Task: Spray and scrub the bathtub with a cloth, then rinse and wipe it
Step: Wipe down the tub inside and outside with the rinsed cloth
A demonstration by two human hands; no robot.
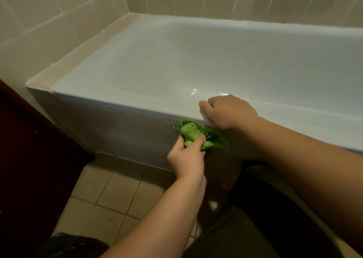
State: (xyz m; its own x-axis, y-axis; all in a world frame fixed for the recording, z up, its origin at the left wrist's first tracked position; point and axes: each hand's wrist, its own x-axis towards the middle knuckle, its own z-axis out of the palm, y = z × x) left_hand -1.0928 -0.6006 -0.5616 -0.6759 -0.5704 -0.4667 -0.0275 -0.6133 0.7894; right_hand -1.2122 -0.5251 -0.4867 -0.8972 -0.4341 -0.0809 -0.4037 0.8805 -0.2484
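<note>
Nearest the camera, the left hand [186, 157] holds a bunched green cloth [198, 134], fingers and thumb curled round its lower part, pressing it against the outer front panel of the bathtub [137, 65] just under the rim. Most of the cloth sticks up and to the right of that grip, crumpled into a wad with no clear long axis.

Just above the cloth, the right hand [229, 112] rests on the tub's front rim with fingers curled over the edge, apparently bracing; whether it holds anything I cannot tell.

Beyond the hands, the tub runs lengthwise from near left to far right. Glints on the inside hint at wetness, with no foam, spray bottle or running water in view. Judging by that, this looks like wiping the outside; which stage it belongs to is unclear.
</note>
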